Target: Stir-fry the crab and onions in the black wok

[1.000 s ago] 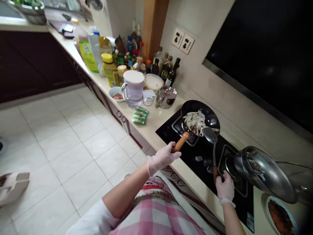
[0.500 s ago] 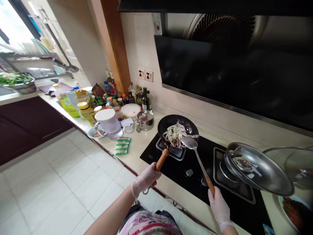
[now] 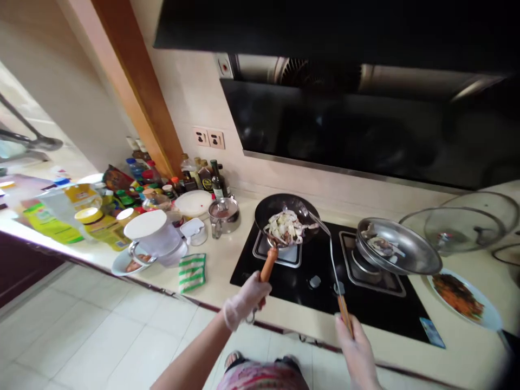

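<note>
A black wok with sliced onion and darker bits sits on the left burner of the black hob. My gloved left hand is closed around the wok's wooden handle. My gloved right hand grips the wooden end of a long metal ladle. The ladle's bowl reaches into the wok at its right side, over the food.
A steel pan sits tilted on the right burner, glass lids behind it. A plate of reddish food lies at the right. Left of the hob stand a small lidded pot, a white jug, a green packet and several bottles.
The camera tilted up and swung right, so the hood fills the top. The ladle moved from beside the food into the wok. Both hands kept their grips.
</note>
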`<action>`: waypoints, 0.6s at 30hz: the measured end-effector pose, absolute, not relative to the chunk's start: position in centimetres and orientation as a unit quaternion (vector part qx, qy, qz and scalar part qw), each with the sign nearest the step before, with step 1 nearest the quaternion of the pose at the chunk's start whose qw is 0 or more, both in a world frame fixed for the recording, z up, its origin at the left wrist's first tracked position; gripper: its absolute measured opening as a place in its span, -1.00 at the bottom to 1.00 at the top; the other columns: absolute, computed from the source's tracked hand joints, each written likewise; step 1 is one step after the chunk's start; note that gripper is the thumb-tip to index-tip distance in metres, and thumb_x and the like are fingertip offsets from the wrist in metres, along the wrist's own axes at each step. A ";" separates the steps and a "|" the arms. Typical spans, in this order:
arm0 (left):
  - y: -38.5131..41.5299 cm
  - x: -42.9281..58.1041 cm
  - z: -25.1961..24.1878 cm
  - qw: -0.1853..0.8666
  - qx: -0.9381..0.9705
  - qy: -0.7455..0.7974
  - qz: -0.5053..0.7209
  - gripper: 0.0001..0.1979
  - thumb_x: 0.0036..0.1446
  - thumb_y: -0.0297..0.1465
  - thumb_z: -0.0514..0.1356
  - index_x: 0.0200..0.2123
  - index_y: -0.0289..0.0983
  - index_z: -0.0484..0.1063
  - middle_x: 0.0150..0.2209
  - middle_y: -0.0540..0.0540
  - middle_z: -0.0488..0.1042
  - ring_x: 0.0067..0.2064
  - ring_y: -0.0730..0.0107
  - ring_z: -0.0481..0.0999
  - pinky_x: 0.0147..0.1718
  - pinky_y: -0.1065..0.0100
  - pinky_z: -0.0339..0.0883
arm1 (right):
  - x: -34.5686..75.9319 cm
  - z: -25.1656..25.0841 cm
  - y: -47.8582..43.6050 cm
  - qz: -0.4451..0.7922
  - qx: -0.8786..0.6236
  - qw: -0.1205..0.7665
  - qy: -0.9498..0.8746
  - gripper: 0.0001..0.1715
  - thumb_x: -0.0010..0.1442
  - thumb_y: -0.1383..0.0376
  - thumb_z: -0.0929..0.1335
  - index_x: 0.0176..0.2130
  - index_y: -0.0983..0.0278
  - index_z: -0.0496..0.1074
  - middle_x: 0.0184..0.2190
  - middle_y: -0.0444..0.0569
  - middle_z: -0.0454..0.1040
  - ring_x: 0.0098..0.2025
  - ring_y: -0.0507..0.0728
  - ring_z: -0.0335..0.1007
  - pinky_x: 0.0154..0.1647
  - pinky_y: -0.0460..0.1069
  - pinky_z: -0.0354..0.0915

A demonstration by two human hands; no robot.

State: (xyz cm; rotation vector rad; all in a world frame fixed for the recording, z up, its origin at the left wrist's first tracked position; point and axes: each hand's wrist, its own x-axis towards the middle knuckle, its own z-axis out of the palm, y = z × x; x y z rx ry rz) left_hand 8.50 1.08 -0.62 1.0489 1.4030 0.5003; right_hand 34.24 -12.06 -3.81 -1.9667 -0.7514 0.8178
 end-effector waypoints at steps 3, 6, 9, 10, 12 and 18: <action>1.5 8.5 -0.8 0.620 0.449 0.607 0.215 -0.79 0.02 -0.43 0.15 -0.27 -0.19 0.16 -0.75 0.24 0.14 -0.76 0.57 0.14 -0.76 0.56 -0.05 | 33.5 -3.2 -11.9 0.313 -0.793 0.432 -0.292 -0.26 -0.08 -0.24 0.34 -0.13 0.23 0.47 -0.13 0.06 0.59 0.01 0.32 0.46 0.01 0.06 0.33; 1.5 8.4 -0.7 0.626 0.443 0.606 0.209 -0.81 0.01 -0.45 0.13 -0.28 -0.19 0.17 -0.77 0.23 0.16 -0.76 0.56 0.15 -0.77 0.55 -0.04 | 32.9 -3.1 -12.0 0.300 -0.795 0.446 -0.280 -0.27 -0.11 -0.24 0.35 -0.16 0.24 0.46 -0.15 0.07 0.60 -0.01 0.32 0.47 0.00 0.05 0.34; 1.4 8.1 -0.3 0.621 0.448 0.606 0.215 -0.81 0.01 -0.45 0.14 -0.29 -0.19 0.17 -0.77 0.23 0.17 -0.77 0.58 0.14 -0.76 0.57 -0.04 | 32.4 -2.8 -11.9 0.302 -0.779 0.456 -0.308 -0.24 -0.08 -0.25 0.34 -0.12 0.25 0.47 -0.16 0.07 0.59 -0.03 0.30 0.48 0.00 0.04 0.36; 1.3 8.0 -0.2 0.620 0.448 0.609 0.212 -0.80 0.02 -0.45 0.15 -0.28 -0.19 0.17 -0.78 0.23 0.17 -0.77 0.58 0.13 -0.77 0.57 -0.06 | 32.3 -2.6 -11.9 0.293 -0.784 0.450 -0.311 -0.24 -0.07 -0.25 0.33 -0.12 0.24 0.47 -0.15 0.06 0.60 -0.03 0.30 0.48 -0.02 0.03 0.37; 0.9 7.7 -0.1 0.619 0.442 0.615 0.206 -0.79 0.04 -0.43 0.15 -0.25 -0.19 0.17 -0.79 0.25 0.14 -0.78 0.56 0.13 -0.78 0.57 -0.08 | 32.5 -2.0 -11.7 0.274 -0.804 0.425 -0.313 -0.29 -0.04 -0.24 0.33 -0.13 0.22 0.48 -0.16 0.06 0.60 -0.04 0.30 0.49 -0.09 0.01 0.40; -0.4 6.6 -0.3 0.629 0.433 0.606 0.222 -0.71 0.07 -0.39 0.15 -0.13 -0.22 0.17 -0.77 0.26 0.14 -0.77 0.56 0.14 -0.78 0.56 -0.09 | 34.5 0.0 -10.2 0.297 -0.786 0.380 -0.387 -0.36 0.04 -0.21 0.30 -0.15 0.21 0.46 -0.18 0.02 0.60 -0.08 0.26 0.50 -0.15 -0.03 0.37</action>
